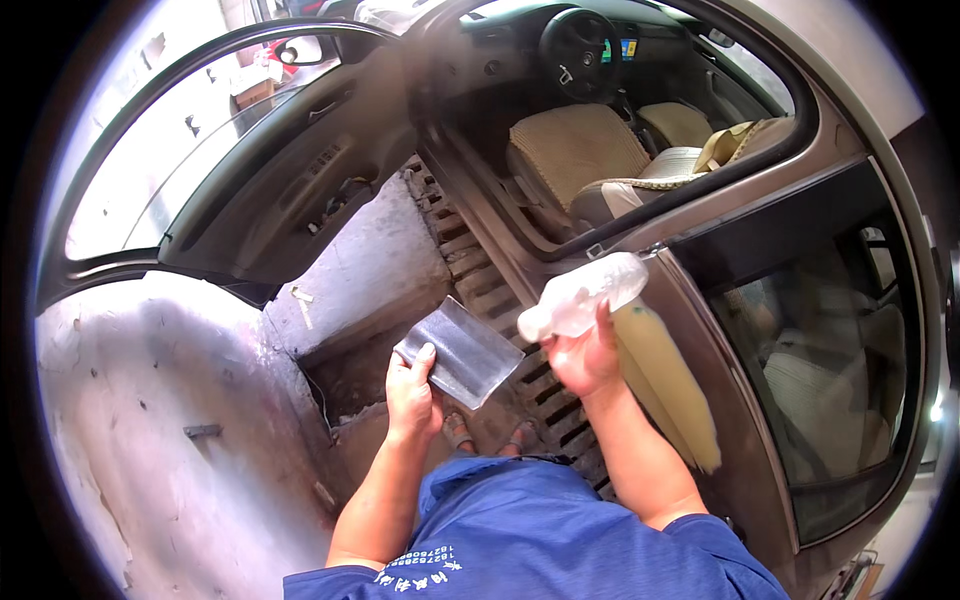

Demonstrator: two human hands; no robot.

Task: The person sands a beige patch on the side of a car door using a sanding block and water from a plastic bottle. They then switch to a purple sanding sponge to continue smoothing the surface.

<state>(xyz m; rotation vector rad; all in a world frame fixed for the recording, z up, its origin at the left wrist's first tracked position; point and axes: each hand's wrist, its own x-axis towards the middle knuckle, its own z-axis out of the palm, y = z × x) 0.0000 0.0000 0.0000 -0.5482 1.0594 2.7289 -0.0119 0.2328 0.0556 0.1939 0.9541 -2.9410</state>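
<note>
Dark plate (465,352) lay pinched in left hand (411,392), seemingly for steadiness; right hand (585,362) gripped bottle (595,288) from beneath.

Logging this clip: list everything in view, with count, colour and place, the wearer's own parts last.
Rectangular plate: one, dark grey, in the left hand
Bottle: one, whitish, in the right hand
Front door: one, dark inside, open, upper left
Side mirror: one, on that door
Steering wheel: one, black, top centre
Seats: at least two, beige-covered, inside the car
Rear door: one, brown, right
Patch: one, tan, on the rear door
Slats: several, brownish, along the car
Shirt: one, blue, bottom
Sandals: two, greyish, below the hands
Hands: two, bare, centre
</note>
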